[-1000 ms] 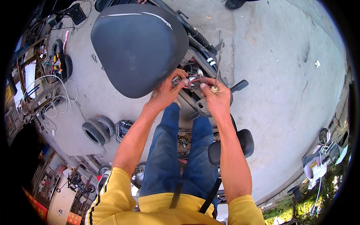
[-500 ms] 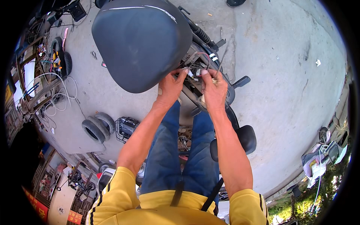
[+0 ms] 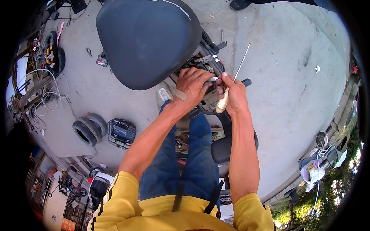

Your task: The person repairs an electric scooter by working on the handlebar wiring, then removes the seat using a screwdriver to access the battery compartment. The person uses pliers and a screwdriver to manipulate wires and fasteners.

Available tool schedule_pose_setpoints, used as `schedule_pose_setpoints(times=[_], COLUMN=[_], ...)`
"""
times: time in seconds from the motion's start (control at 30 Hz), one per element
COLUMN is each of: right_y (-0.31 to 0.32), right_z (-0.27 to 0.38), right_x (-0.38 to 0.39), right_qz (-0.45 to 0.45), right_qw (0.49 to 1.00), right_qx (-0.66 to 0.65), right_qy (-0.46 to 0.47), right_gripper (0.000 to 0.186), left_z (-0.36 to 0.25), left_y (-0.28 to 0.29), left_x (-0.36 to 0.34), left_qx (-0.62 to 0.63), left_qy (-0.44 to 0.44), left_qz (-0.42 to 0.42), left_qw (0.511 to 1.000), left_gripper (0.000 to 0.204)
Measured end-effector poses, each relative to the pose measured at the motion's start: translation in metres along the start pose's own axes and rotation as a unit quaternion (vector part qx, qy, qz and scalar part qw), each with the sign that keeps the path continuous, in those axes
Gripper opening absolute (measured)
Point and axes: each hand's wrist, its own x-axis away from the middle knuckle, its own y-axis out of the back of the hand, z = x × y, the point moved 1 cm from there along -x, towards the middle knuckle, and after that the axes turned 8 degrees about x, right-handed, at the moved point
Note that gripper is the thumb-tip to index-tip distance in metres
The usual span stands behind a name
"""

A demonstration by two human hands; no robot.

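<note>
My left hand (image 3: 191, 86) is closed, its thumb and fingers pinching a white wire connector (image 3: 212, 79) beside the open wiring space of a scooter. A tan plaster (image 3: 180, 94) sticks to that hand. My right hand (image 3: 238, 98) pinches red wires (image 3: 219, 80) at the connector's end. Tucked in the same hand is a screwdriver (image 3: 222, 104) with a pale handle, its long shaft pointing up and right. A large black scooter seat (image 3: 148, 42) lies just beyond my left hand. Dark cables and frame parts (image 3: 204, 61) show between seat and hands; my fingers partly hide the wiring.
A black padded part (image 3: 225, 150) is beside my right forearm. Tyres (image 3: 87, 131) and a black wire basket (image 3: 121, 133) lie on the floor at left. Another person's shoe (image 3: 239, 4) is at the top edge. Bags (image 3: 314, 172) stand at right.
My left hand has turned over the wiring, its back now up. The screwdriver in my right hand has swung into plain view, and that hand has shifted right. A person's leg has come in at the top.
</note>
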Motion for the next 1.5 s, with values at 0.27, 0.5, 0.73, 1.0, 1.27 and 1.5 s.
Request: schedule_pose_setpoints(times=[0.27,0.5,0.73,1.0,1.27,1.5], right_y=[-0.011,-0.014,-0.015,-0.016,-0.016,-0.017], right_z=[-0.009,-0.022,-0.025,-0.024,-0.029,-0.031], right_x=[0.007,0.028,0.021,0.023,0.017,0.016], right_qz=[-0.096,0.009,0.035,0.033,0.036,0.036], right_qw=[0.976,0.992,0.997,0.996,0.996,0.995], right_qx=[0.130,0.103,-0.016,-0.059,-0.039,-0.051], right_qy=[0.147,0.076,0.069,0.060,0.070,0.082], right_gripper=[0.028,0.025,0.019,0.024,0.026,0.026], left_z=[-0.015,-0.011,-0.002,-0.002,-0.003,-0.001], left_y=[0.011,0.002,-0.003,-0.002,-0.002,-0.003], left_x=[0.012,0.020,0.027,0.029,0.028,0.029], left_qx=[0.111,0.145,0.266,0.253,0.285,0.324], left_qy=[0.114,0.097,0.178,0.176,0.208,0.229], left_qz=[-0.036,-0.082,-0.068,-0.064,-0.060,-0.070], left_qw=[0.987,0.981,0.945,0.949,0.934,0.915], left_gripper=[0.022,0.022,0.024,0.023,0.025,0.026])
